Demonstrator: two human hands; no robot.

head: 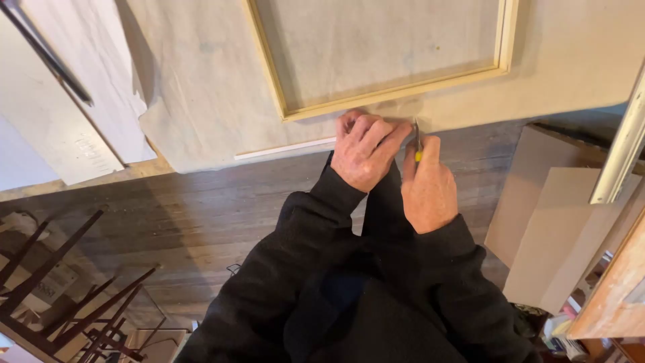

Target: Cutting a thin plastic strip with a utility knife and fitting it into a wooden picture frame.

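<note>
Head view: my left hand (366, 151) presses flat on the canvas (201, 101) below the wooden frame (396, 91) while my right hand (428, 188) grips a small knife (417, 141).

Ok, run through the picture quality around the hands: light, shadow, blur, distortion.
Head view: soft, even light with no glare on the canvas; faint shadow under the wooden frame and beneath the left hand; both hands sharp, the right hand gripping a small yellow-handled tool; dark sleeves lose detail; wide-angle bending tilts the edges, and the chair legs look slightly soft.
</note>
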